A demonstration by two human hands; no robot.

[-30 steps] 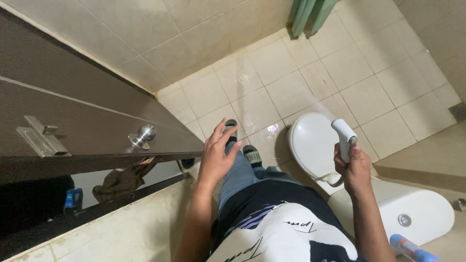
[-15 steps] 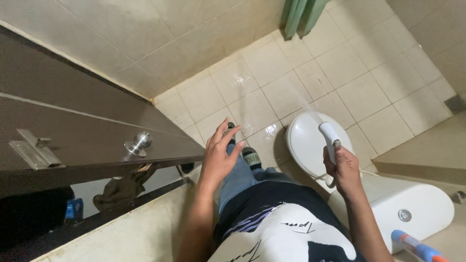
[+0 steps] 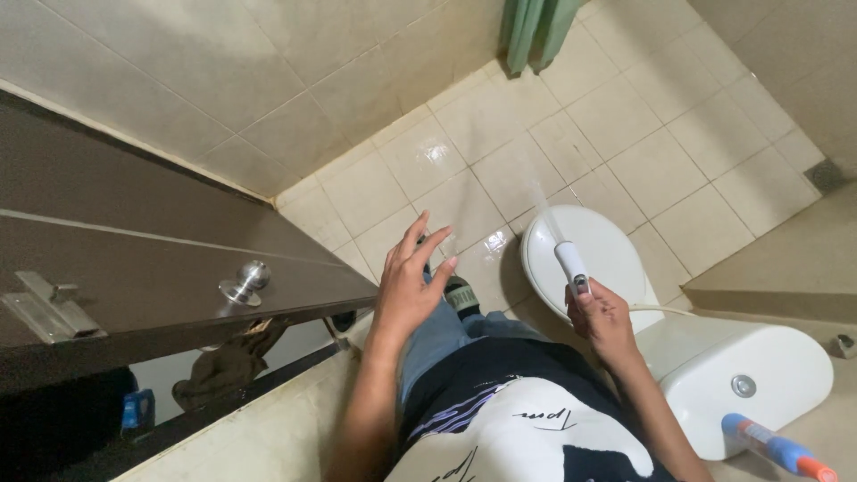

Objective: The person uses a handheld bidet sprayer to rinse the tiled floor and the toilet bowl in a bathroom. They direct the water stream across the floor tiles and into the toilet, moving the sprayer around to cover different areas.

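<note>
Head view, looking down in a tiled bathroom: the person's right hand (image 3: 605, 314) is wrapped around a white handheld sprayer (image 3: 569, 264), fingers closed on its handle, the nozzle aimed over the closed lid of a white toilet (image 3: 580, 254), where a faint jet of water shows. The left hand (image 3: 408, 287) hangs free above the floor tiles (image 3: 500, 170), fingers spread and holding nothing. Wet patches glisten on the tiles beside the person's shoe (image 3: 460, 293), so a slip looks possible. A tilt of the nozzle could likely send spray onto the jeans or the brown door (image 3: 134, 259) at left.
</note>
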